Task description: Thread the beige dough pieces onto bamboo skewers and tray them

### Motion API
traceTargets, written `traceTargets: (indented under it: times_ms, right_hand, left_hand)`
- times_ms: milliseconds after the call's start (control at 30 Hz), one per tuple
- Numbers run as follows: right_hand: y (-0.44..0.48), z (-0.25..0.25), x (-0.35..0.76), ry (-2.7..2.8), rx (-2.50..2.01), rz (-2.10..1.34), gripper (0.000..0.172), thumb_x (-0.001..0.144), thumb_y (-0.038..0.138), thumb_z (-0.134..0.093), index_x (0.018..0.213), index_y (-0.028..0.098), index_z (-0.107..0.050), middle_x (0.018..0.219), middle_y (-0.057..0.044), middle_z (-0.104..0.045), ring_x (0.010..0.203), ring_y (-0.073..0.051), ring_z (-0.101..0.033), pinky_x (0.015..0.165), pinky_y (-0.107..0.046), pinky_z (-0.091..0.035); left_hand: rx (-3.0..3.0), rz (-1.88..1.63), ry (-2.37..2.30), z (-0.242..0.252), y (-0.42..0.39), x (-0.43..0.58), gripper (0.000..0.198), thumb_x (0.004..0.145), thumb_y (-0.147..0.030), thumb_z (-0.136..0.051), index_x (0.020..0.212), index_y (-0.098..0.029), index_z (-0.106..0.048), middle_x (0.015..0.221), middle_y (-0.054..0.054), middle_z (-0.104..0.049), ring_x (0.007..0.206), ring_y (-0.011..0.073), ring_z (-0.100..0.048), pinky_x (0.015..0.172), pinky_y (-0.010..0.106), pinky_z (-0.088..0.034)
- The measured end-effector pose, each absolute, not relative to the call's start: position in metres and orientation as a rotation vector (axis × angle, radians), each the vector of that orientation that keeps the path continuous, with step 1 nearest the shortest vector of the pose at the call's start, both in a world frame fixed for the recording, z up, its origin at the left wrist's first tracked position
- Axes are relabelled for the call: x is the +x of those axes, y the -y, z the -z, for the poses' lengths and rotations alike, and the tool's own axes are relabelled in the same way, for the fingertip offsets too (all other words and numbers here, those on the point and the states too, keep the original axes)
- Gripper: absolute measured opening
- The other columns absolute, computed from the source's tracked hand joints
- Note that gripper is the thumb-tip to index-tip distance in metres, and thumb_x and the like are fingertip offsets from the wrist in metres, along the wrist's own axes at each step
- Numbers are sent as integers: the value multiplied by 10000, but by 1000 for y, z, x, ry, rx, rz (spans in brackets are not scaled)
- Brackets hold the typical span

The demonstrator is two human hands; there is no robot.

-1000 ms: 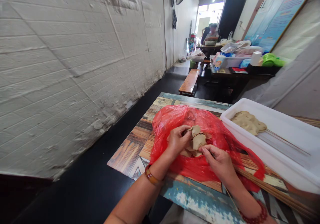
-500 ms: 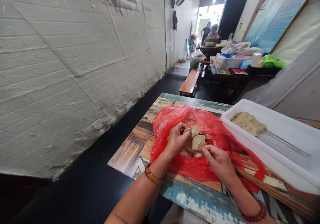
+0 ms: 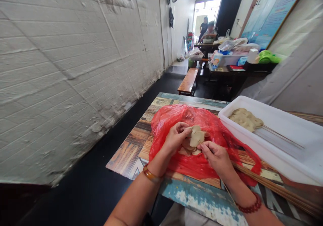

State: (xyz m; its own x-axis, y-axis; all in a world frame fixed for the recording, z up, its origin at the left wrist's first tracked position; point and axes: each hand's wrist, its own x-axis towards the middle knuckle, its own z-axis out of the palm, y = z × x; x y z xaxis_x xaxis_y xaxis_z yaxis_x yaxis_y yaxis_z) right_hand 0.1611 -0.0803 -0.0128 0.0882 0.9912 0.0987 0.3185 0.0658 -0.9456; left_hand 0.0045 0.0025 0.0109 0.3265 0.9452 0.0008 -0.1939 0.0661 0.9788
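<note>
My left hand [image 3: 176,139] pinches the edge of a thin, pale beige slice [image 3: 196,137] whose exact kind I cannot tell. A thin wooden skewer [image 3: 228,190] is gripped in my right hand [image 3: 217,157], its shaft running back under the wrist. Flat beige pieces overlap at the skewer's front end, between my two hands. Just below them, more loose slices [image 3: 186,151] lie in the opened red plastic bag [image 3: 164,118]. The skewer's tip is hidden by the slices.
To the right stands a white plastic tub [image 3: 285,118] holding skewered beige slices [image 3: 244,118]. A bundle of wooden sticks [image 3: 275,187] lies on the patterned table [image 3: 123,158] by my right forearm. Beyond are a bench [image 3: 188,80], a cluttered table and two people. A white wall [image 3: 75,68] runs along the left.
The beige slice in my left hand has come closer to the one on the skewer, and the two now overlap. The view has shifted slightly.
</note>
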Motion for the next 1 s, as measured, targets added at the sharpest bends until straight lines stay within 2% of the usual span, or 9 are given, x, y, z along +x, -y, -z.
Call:
traceTargets:
  times_ms: [133,333,467,567,667,867,1000]
  right_hand:
    - [80,17,160,1265,-1335,-1072,362,859,497,-510,810,160,-632,522,58,-433,371,-63,-345,356,-192,-239]
    - [81,15,157,1150,-1287,-1218,375,823,532,-545,814,165,-623,502,73,-412,348,-50,-297,343,-182,-202]
    - [83,12,158,1287,-1366,-1115,362,840,511,-522,812,170,-639,527,49,-468,379,-73,-361,369,-196,-272]
    - [83,9,160,1469,-1454,-829,319,836,466,-543,775,178,-665,590,7,-568,494,-119,-490,477,-223,-384]
    - [83,7,163,1502,-1486,-678,320,849,454,-522,779,182,-675,637,-13,-622,569,-150,-551,553,-244,-428]
    - [78,9,164,1275,-1412,-804,366,832,489,-544,962,160,-638,773,-56,-675,590,-158,-583,502,-240,-436]
    - [75,9,160,1208,-1358,-934,396,802,506,-582,974,151,-622,790,-49,-660,558,-135,-553,481,-233,-431]
  left_hand:
    - [1046,-955,-735,-9,-2,4,344,706,-420,-701,874,-125,-642,778,15,-600,646,83,-522,589,194,-384]
    - [991,-888,-672,-3,-3,4,317,683,-380,-735,838,-116,-652,679,-1,-578,551,68,-504,533,191,-379]
    - [946,-881,-701,-4,-4,3,306,659,-376,-749,774,-119,-630,617,-17,-555,486,63,-488,482,190,-367]
    - [930,-915,-711,-6,-5,2,303,670,-380,-740,777,-121,-625,623,-17,-559,476,59,-486,467,185,-363]
    - [936,-938,-716,-5,-6,1,306,668,-382,-741,775,-122,-620,621,-18,-558,471,58,-485,459,184,-366]
    - [970,-883,-719,-1,-4,5,321,666,-397,-739,785,-124,-619,625,-15,-567,455,62,-494,452,189,-384]
    - [973,-857,-724,0,-3,7,315,665,-393,-739,779,-126,-618,614,-20,-563,449,64,-496,457,194,-392]
